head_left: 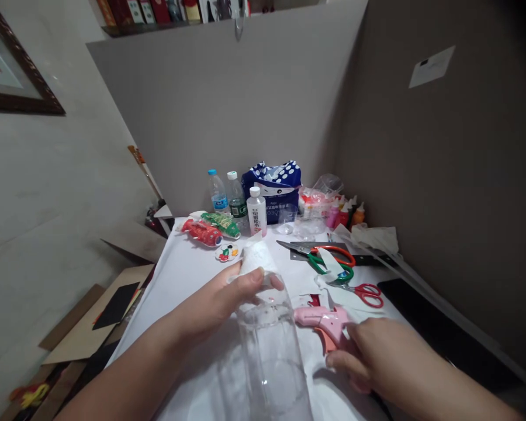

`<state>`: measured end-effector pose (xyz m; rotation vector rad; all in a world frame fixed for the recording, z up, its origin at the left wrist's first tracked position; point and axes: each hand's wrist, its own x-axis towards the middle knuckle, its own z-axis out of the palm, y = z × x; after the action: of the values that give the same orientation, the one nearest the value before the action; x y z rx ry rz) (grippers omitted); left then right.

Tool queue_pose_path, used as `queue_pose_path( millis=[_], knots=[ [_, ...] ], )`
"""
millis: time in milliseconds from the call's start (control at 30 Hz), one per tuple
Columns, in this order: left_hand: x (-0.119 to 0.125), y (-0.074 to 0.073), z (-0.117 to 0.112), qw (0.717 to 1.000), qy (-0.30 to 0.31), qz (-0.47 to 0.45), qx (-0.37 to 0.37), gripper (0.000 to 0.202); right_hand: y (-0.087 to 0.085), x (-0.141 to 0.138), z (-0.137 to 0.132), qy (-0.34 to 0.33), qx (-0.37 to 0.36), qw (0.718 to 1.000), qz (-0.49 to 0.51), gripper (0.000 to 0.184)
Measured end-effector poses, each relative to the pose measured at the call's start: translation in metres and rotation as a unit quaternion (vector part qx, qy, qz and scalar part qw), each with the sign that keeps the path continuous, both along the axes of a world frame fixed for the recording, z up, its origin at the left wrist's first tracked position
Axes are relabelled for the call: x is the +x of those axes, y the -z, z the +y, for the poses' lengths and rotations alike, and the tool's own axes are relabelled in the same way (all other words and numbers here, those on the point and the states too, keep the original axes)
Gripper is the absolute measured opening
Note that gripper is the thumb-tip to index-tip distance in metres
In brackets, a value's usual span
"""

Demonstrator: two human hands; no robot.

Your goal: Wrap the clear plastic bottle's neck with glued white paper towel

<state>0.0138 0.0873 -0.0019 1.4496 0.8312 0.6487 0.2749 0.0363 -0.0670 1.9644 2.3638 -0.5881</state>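
two hands: both are at the front of the white table [188, 275].
left hand [228, 295]: its fingers curl over the top of the clear plastic bottle [274, 356] and grip it.
bottle: it lies close to the person, its long side running from the front edge away toward the wall.
right hand [377, 356]: it wraps around the handle of the pink glue gun [326, 321] and grips it.
glue gun: it sits just right of the bottle, nose pointing left at it, very near.
nearer hand: the right one holds the gun, the left one holds the bottle.
farther out: green scissors [333, 260], red scissors [363, 292], then water bottles [228, 196] by the wall.
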Motion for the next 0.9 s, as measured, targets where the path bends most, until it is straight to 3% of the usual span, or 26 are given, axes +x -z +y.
queue_pose_path(
  millis=[133,333,433,500,633,700,800,900],
  knots=[
    [0.001,-0.003,-0.002,1.000,0.002,0.007,0.019,0.047,0.029,0.001,-0.004,0.070,0.060,0.994,0.052,0.031],
    [0.001,-0.008,-0.005,0.999,0.009,0.009,0.031,0.050,0.041,0.012,0.001,0.104,0.051,0.978,0.175,0.012],
    [0.000,-0.007,-0.005,1.000,0.011,0.001,0.029,0.050,0.048,0.018,-0.002,0.126,0.036,0.958,0.254,0.014],
    [0.000,-0.008,-0.006,1.000,0.014,-0.005,0.020,0.050,0.049,0.021,-0.007,0.159,0.002,0.915,0.370,0.016],
    [0.001,-0.010,-0.009,0.998,0.044,-0.034,-0.016,0.056,0.035,0.020,-0.012,0.205,-0.075,0.738,0.639,0.014],
    [0.001,-0.010,-0.010,0.996,0.057,-0.064,-0.035,0.056,0.020,0.015,-0.011,0.195,-0.051,0.708,0.677,0.021],
    [-0.001,-0.009,-0.011,0.990,0.070,-0.106,-0.058,0.051,0.001,0.010,-0.008,0.163,0.026,0.722,0.672,0.037],
    [-0.003,-0.010,-0.012,0.991,0.072,-0.100,-0.056,0.052,0.004,0.016,-0.014,0.085,0.169,0.781,0.595,0.043]
  ],
)
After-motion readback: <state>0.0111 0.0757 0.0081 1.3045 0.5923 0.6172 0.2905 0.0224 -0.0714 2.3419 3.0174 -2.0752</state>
